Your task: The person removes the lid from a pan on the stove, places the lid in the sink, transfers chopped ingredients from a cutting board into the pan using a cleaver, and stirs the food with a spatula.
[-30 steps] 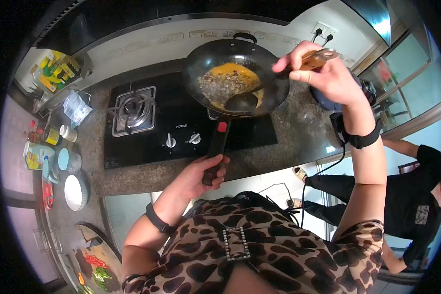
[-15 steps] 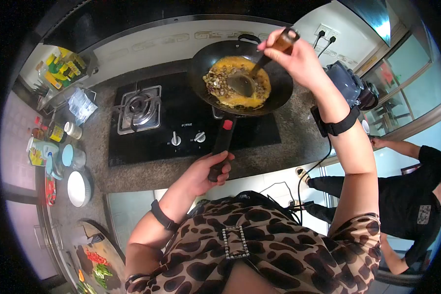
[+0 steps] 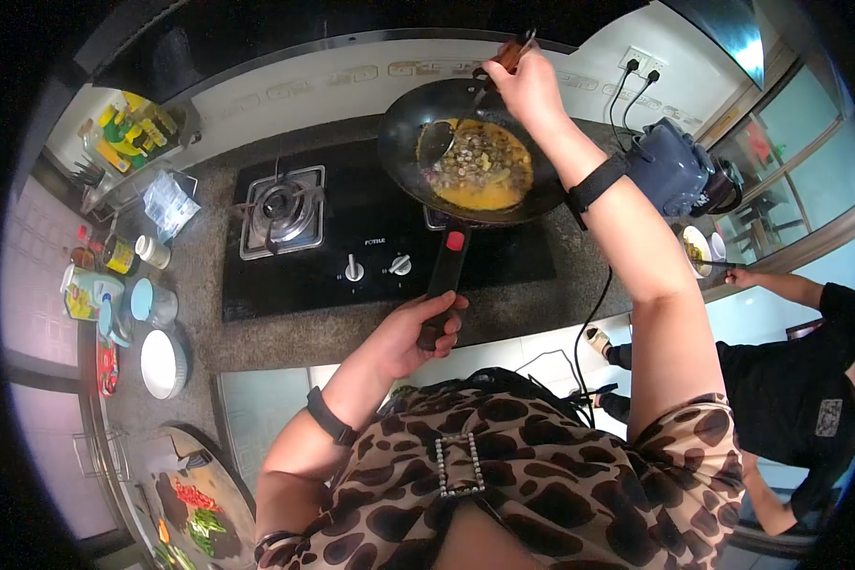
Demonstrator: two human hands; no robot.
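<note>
Wrapped round the black handle (image 3: 449,269) of a dark wok, my left hand (image 3: 413,332) is closed. The wok (image 3: 401,182) sits over the right-hand burner of a black gas hob (image 3: 285,290). Inside it, small chopped brownish pieces lie in a yellow, egg-like liquid (image 3: 489,166). My right hand (image 3: 527,84) is closed on the brown grip of a ladle (image 3: 437,142), above the wok's far rim. The ladle's dark rounded head rests at the left side of the food. Part of its shaft is hard to make out.
A bare burner (image 3: 283,211) is at the hob's left. Bottles, a jar and a white bowl (image 3: 164,365) line the left counter; a board (image 3: 220,475) holds chopped red and green pieces. A blue-grey appliance (image 3: 670,166) stands right. Another person (image 3: 788,380) holds utensils near a dish.
My right hand has moved left and away from me, and the ladle's head has shifted to the food's left side. The yellow liquid has spread. My left hand keeps hold of the handle.
</note>
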